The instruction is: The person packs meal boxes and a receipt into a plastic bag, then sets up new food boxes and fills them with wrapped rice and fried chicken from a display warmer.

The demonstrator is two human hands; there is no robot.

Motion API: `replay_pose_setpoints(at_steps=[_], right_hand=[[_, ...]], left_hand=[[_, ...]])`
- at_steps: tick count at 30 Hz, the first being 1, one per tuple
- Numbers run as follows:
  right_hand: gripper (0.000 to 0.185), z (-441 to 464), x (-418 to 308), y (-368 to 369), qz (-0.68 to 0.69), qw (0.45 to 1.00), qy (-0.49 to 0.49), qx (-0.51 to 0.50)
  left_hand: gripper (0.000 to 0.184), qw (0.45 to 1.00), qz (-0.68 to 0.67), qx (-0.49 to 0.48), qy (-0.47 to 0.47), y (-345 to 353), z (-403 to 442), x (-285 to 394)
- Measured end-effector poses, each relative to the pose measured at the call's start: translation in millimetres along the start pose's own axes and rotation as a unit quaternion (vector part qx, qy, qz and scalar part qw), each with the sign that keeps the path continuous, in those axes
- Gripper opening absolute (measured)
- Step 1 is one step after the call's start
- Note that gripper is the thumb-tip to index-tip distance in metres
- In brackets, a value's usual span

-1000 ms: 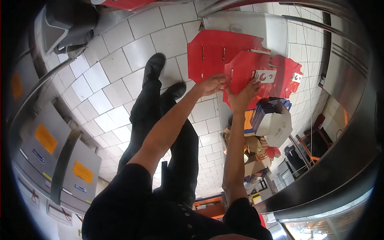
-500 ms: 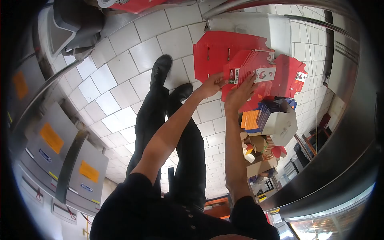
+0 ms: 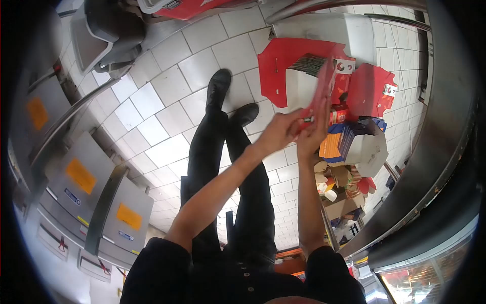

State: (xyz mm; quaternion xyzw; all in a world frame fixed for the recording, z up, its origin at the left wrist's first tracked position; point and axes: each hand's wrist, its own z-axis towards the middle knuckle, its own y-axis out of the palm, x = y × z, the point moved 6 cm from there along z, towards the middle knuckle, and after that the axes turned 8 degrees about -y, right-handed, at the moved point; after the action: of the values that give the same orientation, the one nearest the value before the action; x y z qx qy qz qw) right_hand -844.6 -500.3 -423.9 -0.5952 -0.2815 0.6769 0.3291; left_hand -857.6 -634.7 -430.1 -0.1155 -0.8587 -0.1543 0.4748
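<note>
A flat red cardboard carton (image 3: 323, 91) is tilted up nearly edge-on between my hands. My left hand (image 3: 281, 129) is closed on its near edge. Against the carton's right side lies my right hand (image 3: 313, 133), the fingers pointing away from me and partly hidden. Just beyond is a large flat red carton sheet (image 3: 273, 63), with a fanned stack of cartons (image 3: 302, 87) on it showing a white face. Another pile of flat red cartons (image 3: 368, 91) with a white logo panel lies to the right.
Orange and blue cartons with white undersides (image 3: 365, 154) are stacked nearer me on the right. Below them sit several small food boxes (image 3: 340, 177). A white surface (image 3: 349, 33) is behind the red sheets. Grey cabinets (image 3: 119, 215) with orange labels line the left. Tiled floor (image 3: 167, 96) lies below.
The red carton has come up off the stack and turned edge-on, baring a white face beneath. Both hands have moved nearer me and closer together. The whole view has shifted slightly.
</note>
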Motion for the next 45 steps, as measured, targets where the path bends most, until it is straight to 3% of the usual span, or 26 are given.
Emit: replay_pose_setpoints(at_steps=[1, 3, 5, 7, 9, 10, 13, 15, 17, 18, 20, 25, 26, 27, 28, 29, 32, 34, 36, 37, 39, 40, 45], right_hand=[[0.065, -2, -6, 0, 0.004, 1.0, -0.001, 0.0], [0.061, -9, -2, -11, 0.167, 0.975, 0.11, 0.094], [0.057, -16, -17, -20, 0.166, 0.972, 0.136, 0.099], [0.048, -24, -30, -25, 0.169, 0.963, 0.183, 0.102], [0.047, -27, -45, -20, 0.153, 0.974, 0.134, 0.097], [0.047, -22, -60, -16, 0.183, 0.976, 0.087, 0.085], [0.05, -72, -40, 1, 0.316, 0.926, 0.204, 0.037], [0.057, -96, -28, 7, 0.239, 0.961, 0.137, 0.0], [0.048, -37, -75, -7, 0.36, 0.923, 0.134, 0.001], [0.048, -51, -61, 0, 0.302, 0.945, 0.117, -0.052], [0.05, -51, -66, 4, 0.322, 0.927, 0.154, -0.113], [0.06, -36, -101, 17, 0.34, 0.849, 0.234, -0.328], [0.062, -26, -105, 20, 0.356, 0.84, 0.24, -0.333], [0.061, -20, -105, 20, 0.42, 0.788, 0.338, -0.296], [0.06, -2, -117, 16, 0.474, 0.728, 0.432, -0.241], [0.06, -1, -112, 14, 0.473, 0.729, 0.432, -0.239], [0.055, 2, -51, -8, 0.292, 0.838, 0.351, -0.299], [0.052, -7, 2, -32, 0.161, 0.882, 0.293, -0.332], [0.046, -18, 52, -68, 0.015, 0.932, 0.216, -0.29], [0.043, -5, 46, -86, -0.055, 0.958, 0.197, -0.203], [0.04, 22, 24, -110, -0.154, 0.968, 0.189, -0.053], [0.039, 37, 11, -115, -0.18, 0.964, 0.194, 0.007], [0.051, 64, 93, -50, -0.153, 0.977, 0.095, -0.111]], left_hand=[[0.027, 1.0, 0.003, 0.003, -0.001, 3, -6, 9], [0.036, 0.997, 0.002, 0.032, 0.064, 10, -19, 34], [0.04, 0.999, 0.019, 0.011, 0.033, 9, -37, 52], [0.054, 0.994, 0.048, 0.07, 0.07, 0, -62, 65], [0.057, 0.995, 0.067, 0.07, 0.037, -8, -86, 77], [0.06, 0.994, 0.084, 0.077, 0.004, -11, -96, 80], [0.067, 0.989, 0.117, 0.093, 0.011, -14, -124, 87], [0.066, 0.985, 0.133, 0.107, 0.012, -11, -137, 93], [0.064, 0.984, 0.13, 0.124, -0.003, -7, -150, 98], [0.062, 0.984, 0.128, 0.125, -0.004, -5, -156, 101], [0.061, 0.981, 0.128, 0.146, -0.011, -5, -165, 108], [0.046, 0.97, 0.11, 0.204, -0.068, -21, -177, 122], [0.045, 0.976, 0.098, 0.177, -0.077, -19, -182, 124], [0.043, 0.981, 0.085, 0.148, -0.087, -14, -189, 125], [0.051, 0.989, 0.08, 0.124, -0.018, 3, -202, 127], [0.047, 0.994, 0.072, 0.081, -0.024, 14, -213, 140], [0.039, 0.994, 0.023, 0.09, -0.05, 12, -237, 170], [0.03, 0.978, 0.068, 0.148, -0.134, -17, -259, 168], [0.023, 0.967, 0.074, 0.137, -0.2, -42, -275, 154], [0.023, 0.967, 0.074, 0.137, -0.199, -51, -277, 149], [0.02, 0.954, -0.08, 0.203, -0.208, -69, -281, 130], [0.02, 0.953, -0.079, 0.206, -0.206, -76, -278, 125], [0.022, 0.967, -0.012, 0.178, -0.184, -105, -224, 108]])
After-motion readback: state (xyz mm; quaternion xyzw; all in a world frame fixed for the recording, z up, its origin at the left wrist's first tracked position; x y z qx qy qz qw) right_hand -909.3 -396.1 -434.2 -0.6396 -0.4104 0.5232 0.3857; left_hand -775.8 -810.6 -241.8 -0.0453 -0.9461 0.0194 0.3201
